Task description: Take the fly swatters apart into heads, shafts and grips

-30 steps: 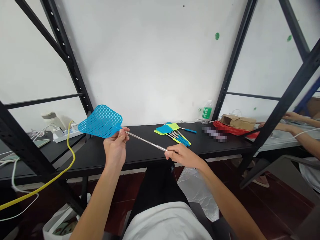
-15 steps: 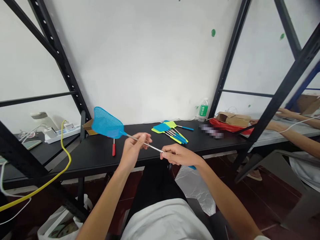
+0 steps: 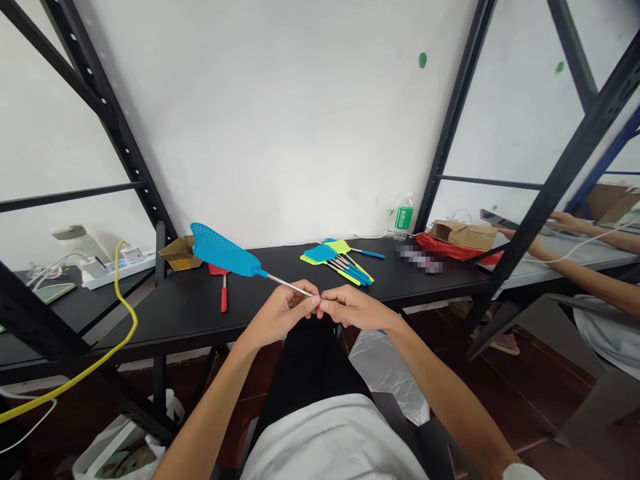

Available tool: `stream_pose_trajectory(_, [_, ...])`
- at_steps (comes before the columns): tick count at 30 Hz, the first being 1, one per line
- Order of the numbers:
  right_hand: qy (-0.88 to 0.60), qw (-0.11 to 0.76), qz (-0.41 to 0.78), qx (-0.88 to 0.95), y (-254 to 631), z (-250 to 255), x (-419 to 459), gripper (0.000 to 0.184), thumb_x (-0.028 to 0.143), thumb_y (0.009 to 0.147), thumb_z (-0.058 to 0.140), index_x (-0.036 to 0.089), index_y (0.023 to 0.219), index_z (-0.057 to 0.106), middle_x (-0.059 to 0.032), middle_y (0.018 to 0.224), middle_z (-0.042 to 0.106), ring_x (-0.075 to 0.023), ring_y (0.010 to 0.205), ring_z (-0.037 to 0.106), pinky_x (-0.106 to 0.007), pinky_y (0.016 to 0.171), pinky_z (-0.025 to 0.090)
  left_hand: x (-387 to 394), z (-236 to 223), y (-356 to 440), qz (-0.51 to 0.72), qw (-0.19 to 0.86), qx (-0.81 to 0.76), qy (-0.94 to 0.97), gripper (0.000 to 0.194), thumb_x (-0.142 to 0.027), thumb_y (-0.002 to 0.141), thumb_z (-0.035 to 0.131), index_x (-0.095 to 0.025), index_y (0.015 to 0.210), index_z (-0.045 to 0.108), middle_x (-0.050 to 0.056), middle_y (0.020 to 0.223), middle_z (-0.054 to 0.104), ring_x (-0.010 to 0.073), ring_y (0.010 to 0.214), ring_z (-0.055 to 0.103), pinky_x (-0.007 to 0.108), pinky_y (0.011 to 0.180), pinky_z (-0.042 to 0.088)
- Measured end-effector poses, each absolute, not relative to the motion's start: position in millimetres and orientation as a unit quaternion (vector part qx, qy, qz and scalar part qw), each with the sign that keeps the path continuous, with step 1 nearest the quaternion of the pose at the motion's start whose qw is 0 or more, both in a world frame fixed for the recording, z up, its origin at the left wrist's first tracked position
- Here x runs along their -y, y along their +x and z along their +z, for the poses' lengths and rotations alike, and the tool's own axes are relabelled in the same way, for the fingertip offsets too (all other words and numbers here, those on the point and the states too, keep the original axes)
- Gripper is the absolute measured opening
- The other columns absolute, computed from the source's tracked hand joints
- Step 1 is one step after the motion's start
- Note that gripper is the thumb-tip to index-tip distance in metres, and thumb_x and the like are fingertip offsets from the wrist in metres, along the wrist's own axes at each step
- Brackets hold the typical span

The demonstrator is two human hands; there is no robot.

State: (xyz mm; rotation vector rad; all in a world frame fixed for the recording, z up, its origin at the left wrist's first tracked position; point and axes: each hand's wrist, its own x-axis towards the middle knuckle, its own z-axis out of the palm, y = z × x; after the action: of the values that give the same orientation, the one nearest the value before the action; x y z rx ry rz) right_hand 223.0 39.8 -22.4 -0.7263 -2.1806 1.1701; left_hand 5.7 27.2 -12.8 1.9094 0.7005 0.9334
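A blue fly swatter (image 3: 227, 253) with a thin metal shaft is held in front of me, its mesh head up to the left. My left hand (image 3: 295, 305) pinches the shaft near its middle. Right beside it, my right hand (image 3: 355, 308) grips the lower part, the fingertips of both hands almost touching. Most of the blue handle is hidden by my right hand and wrist. On the black table beyond lies a pile of blue and yellow-green fly swatters (image 3: 340, 260). A red fly swatter (image 3: 224, 299) lies to the left, partly behind the blue head.
An open cardboard box (image 3: 180, 255) stands at the table's left. At the right are a water bottle (image 3: 404, 217), a red plastic bag (image 3: 425, 241) and another cardboard box (image 3: 463, 235). A yellow cable (image 3: 131, 313) hangs at the left. Another person's arm (image 3: 575, 270) reaches in at the right.
My left hand has slid down the shaft to the right, up against my right hand. The swatter head has turned and shifted slightly right. The other person's hand now holds up a phone-like dark object.
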Motion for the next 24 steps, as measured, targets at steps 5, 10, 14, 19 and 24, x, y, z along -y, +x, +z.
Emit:
stream_pose_trajectory(5, [-0.256,0.287,0.445,0.809,223.7,-20.7,-39.0,0.050,0.059,0.101,0.047,0.014,0.093,0.065,0.0055,0.059,0.046,-0.0085,0.053,0.044,-0.021,0.053,0.039,-31.4,-16.5,5.6,0.459,0.377,-0.296,0.748,0.028,-0.043,0.096,0.062,-0.016,0.091,0.065,0.001,0.077,0.063,0.0127,0.069,0.059,0.024,0.065,0.047])
stream_pose_trajectory(10, [-0.253,0.273,0.441,0.817,224.2,-18.6,-37.8,0.043,0.054,0.104,0.044,0.015,0.098,0.062,0.0049,0.061,0.052,-0.0082,0.053,0.047,-0.021,0.056,0.039,-34.2,-16.3,2.3,0.549,0.342,-0.320,0.692,0.029,-0.044,0.094,0.065,-0.015,0.091,0.068,0.002,0.075,0.064,0.0120,0.063,0.058,0.024,0.062,0.049])
stream_pose_trajectory(14, [-0.237,0.289,0.464,0.803,221.3,-22.2,-39.5,0.043,0.054,0.104,0.042,0.016,0.096,0.061,0.0068,0.058,0.046,-0.0080,0.050,0.045,-0.021,0.055,0.041,-34.8,-17.8,7.6,0.548,0.376,-0.294,0.687,0.031,-0.045,0.095,0.064,-0.015,0.098,0.071,0.003,0.078,0.066,0.0128,0.065,0.060,0.024,0.060,0.048])
stream_pose_trajectory(19, [-0.223,0.294,0.491,0.789,220.1,-26.6,-42.4,0.047,0.056,0.104,0.041,0.016,0.091,0.061,0.0084,0.054,0.040,-0.0076,0.044,0.038,-0.021,0.048,0.039,-35.0,-22.1,16.1,0.501,0.403,-0.261,0.720,0.035,-0.046,0.096,0.061,-0.014,0.091,0.073,0.005,0.077,0.067,0.0137,0.067,0.062,0.025,0.062,0.048])
stream_pose_trajectory(24, [-0.239,0.310,0.466,0.793,219.8,-24.4,-41.7,0.047,0.058,0.102,0.045,0.016,0.088,0.060,0.0078,0.053,0.042,-0.0077,0.046,0.039,-0.020,0.049,0.036,-35.4,-22.1,13.5,0.548,0.364,-0.271,0.702,0.038,-0.047,0.093,0.065,-0.014,0.077,0.074,0.006,0.081,0.068,0.0129,0.066,0.059,0.024,0.060,0.047])
